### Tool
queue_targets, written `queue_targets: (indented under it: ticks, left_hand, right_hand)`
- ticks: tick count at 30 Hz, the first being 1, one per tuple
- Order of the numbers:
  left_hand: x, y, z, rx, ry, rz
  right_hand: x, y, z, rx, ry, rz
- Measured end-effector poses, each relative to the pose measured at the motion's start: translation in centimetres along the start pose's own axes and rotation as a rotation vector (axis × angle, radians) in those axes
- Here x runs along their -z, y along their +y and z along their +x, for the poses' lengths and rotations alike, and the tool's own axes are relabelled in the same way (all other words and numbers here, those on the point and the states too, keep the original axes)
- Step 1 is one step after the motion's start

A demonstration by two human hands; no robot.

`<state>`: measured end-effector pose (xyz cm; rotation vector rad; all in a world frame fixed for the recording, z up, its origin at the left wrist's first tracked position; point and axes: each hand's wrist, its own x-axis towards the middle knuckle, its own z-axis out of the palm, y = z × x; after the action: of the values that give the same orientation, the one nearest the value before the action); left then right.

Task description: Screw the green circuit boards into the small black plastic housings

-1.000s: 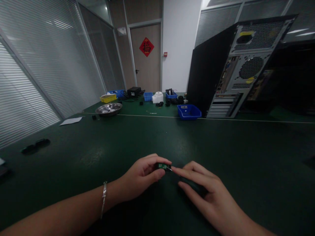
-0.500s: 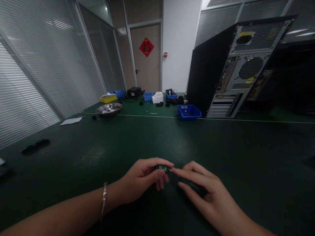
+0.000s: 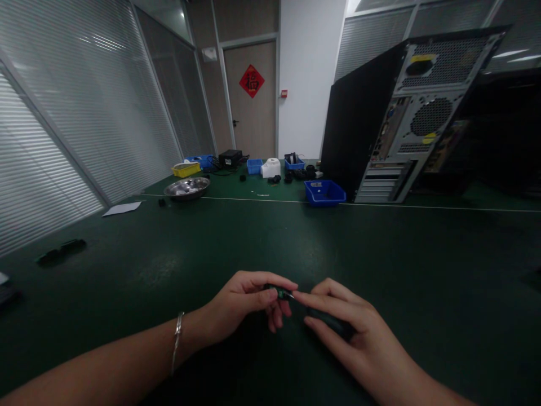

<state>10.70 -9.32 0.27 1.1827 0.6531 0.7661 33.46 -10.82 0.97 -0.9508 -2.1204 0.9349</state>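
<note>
Hands at near edge of dark green matted worktable [image 3: 296, 237], meeting just right of centre. Left hand [image 3: 243, 307], thin metal bracelet [image 3: 176, 349] at the wrist, closed in a pinch on a small green circuit-board piece [image 3: 276, 292]: thumb and forefinger clamped on it, remaining fingers curled beneath, apparently to steady it just above the mat. Right hand [image 3: 350, 332] wrapped around a dark, slim-handled tool [image 3: 332, 322], probably a small screwdriver, though dim light leaves the type uncertain. Forefinger laid along the shaft, tip directed at the green piece and seemingly touching it; grip consistent with fine, guided pressure. Actual contact point too small to confirm.

Further back on the table: black desktop computer tower [image 3: 393, 118], rear panel with fan grilles and slots turned toward the camera, standing well apart from the hands. Blue plastic parts bin [image 3: 324, 192] just beside its left front corner. Round shiny metal bowl [image 3: 187, 187] at left, yellow plastic tray [image 3: 185, 168] behind it, white sheet of paper [image 3: 122, 208] nearer the left edge. Small black flat items [image 3: 61, 251] on the mat at far left, identity unclear. Brown door bearing a red diamond-shaped paper ornament [image 3: 252, 81] beyond the table. No other person in view.
</note>
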Motion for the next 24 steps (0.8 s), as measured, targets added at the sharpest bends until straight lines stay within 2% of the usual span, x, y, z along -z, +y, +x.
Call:
queue_targets:
  ticks: [9,17,24]
  left_hand:
    - [0.40,-0.75,0.30,-0.014,-0.041,-0.093]
    - [0.06,-0.25,-0.02,-0.040,0.023,0.022]
    - [0.07,-0.26,0.08,-0.009,-0.016,-0.035]
  right_hand:
    - [-0.20,0.36,-0.07,0.033,-0.005,0.015]
    - [-0.18,0.16,-0.08,0.029,-0.021,-0.025]
    - [-0.05,-0.02,-0.16,0.020,-0.040,0.013]
